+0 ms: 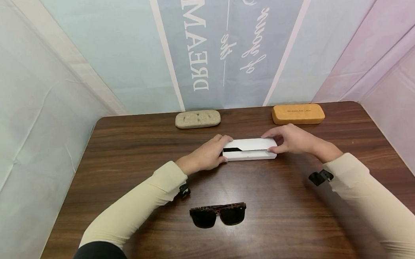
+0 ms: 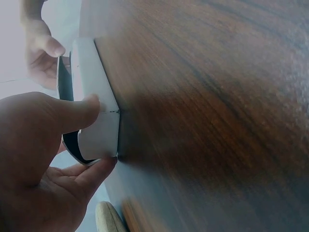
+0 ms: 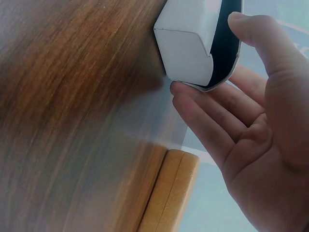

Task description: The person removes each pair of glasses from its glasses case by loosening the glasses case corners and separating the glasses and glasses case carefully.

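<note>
A white glasses case (image 1: 248,155) stands on the table between both hands, its lid (image 1: 252,143) slightly raised with a dark lining showing. My left hand (image 1: 207,153) grips the case's left end. In the left wrist view its thumb (image 2: 79,113) presses the white front wall while fingers reach round the far side. At the right end, my right hand (image 1: 293,139) holds the lid, thumb (image 3: 256,31) at its front edge and fingers behind. Folded tortoiseshell sunglasses (image 1: 218,216) with dark lenses lie nearer me, touched by neither hand.
Along the table's back edge lie a grey-beige fabric glasses case (image 1: 197,119) and, farther right, a tan-orange glasses case (image 1: 298,114). A printed cloth backdrop (image 1: 139,70) rises behind the dark wooden table (image 1: 285,227), with pale cloth at both sides.
</note>
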Demonstrator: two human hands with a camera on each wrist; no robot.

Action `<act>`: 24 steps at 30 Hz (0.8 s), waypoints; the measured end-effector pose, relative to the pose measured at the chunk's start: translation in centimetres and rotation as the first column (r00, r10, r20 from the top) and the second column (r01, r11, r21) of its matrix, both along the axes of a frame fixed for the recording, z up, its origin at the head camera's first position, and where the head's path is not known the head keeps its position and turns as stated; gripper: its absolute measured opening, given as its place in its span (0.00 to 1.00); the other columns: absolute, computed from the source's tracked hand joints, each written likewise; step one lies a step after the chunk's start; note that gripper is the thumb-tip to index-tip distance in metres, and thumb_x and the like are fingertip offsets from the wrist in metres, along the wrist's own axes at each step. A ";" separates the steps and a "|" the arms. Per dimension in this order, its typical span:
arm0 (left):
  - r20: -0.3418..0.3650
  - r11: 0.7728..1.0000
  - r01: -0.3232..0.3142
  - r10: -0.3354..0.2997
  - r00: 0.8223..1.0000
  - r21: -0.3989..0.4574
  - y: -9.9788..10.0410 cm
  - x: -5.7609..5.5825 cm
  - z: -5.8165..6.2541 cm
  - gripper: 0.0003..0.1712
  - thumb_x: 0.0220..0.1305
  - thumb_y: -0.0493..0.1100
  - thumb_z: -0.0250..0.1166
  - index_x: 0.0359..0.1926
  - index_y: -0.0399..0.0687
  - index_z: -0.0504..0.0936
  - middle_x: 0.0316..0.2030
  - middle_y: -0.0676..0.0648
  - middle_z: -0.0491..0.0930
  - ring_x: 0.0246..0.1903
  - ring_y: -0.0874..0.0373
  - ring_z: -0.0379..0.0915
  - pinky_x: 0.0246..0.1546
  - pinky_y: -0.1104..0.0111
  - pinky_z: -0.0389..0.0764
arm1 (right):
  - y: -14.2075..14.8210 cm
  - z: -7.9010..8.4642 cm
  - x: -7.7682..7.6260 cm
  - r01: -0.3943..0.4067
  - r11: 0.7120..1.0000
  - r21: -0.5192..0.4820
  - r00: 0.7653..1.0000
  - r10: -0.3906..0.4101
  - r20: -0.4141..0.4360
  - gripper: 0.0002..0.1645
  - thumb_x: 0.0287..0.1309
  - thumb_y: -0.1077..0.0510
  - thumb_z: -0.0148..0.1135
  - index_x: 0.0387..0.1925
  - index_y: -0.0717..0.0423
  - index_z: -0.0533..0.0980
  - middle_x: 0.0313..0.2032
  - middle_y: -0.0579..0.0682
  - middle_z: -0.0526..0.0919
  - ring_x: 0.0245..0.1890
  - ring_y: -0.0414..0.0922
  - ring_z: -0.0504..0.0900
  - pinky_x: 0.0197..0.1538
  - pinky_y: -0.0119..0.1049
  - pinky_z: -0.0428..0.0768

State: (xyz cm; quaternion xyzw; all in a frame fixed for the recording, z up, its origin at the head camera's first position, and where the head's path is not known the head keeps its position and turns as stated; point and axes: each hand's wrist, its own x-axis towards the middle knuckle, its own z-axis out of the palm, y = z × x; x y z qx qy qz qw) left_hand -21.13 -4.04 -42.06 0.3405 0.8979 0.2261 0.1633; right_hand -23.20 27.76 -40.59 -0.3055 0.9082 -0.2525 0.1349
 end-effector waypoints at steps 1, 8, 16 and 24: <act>0.005 1.000 -0.003 0.003 1.000 0.003 0.0 0.0 0.0 0.37 0.72 0.42 0.65 0.75 0.45 0.59 0.68 0.37 0.64 0.61 0.50 0.72 0.59 0.62 0.75 | 0.0 0.0 0.0 0.005 1.000 -0.016 1.000 -0.005 0.014 0.24 0.58 0.58 0.75 0.55 0.60 0.81 0.49 0.55 0.87 0.44 0.45 0.85 0.45 0.42 0.85; 0.005 0.999 -0.002 0.002 1.000 0.038 0.0 0.1 -0.2 0.43 0.71 0.40 0.65 0.79 0.52 0.53 0.68 0.37 0.60 0.36 0.56 0.76 0.40 0.67 0.78 | 0.1 -0.2 -0.1 0.034 0.998 -0.057 0.999 -0.032 0.031 0.19 0.62 0.59 0.72 0.52 0.60 0.81 0.48 0.54 0.87 0.46 0.48 0.85 0.49 0.44 0.84; -0.044 0.999 0.031 -0.029 0.999 0.033 0.0 0.0 -0.4 0.47 0.70 0.37 0.66 0.81 0.58 0.51 0.68 0.34 0.61 0.34 0.56 0.76 0.40 0.67 0.79 | 0.3 -0.3 -0.1 0.073 0.997 -0.030 0.997 -0.073 0.003 0.18 0.71 0.53 0.63 0.56 0.56 0.82 0.50 0.51 0.86 0.44 0.43 0.82 0.49 0.47 0.80; -0.049 1.000 0.025 -0.025 0.998 0.006 0.0 -0.1 -0.5 0.48 0.70 0.38 0.66 0.82 0.59 0.49 0.70 0.35 0.60 0.38 0.55 0.76 0.42 0.65 0.79 | 0.2 -0.7 -0.1 0.124 0.992 -0.036 0.992 -0.124 0.001 0.19 0.75 0.52 0.57 0.57 0.58 0.82 0.50 0.53 0.87 0.47 0.46 0.84 0.50 0.49 0.80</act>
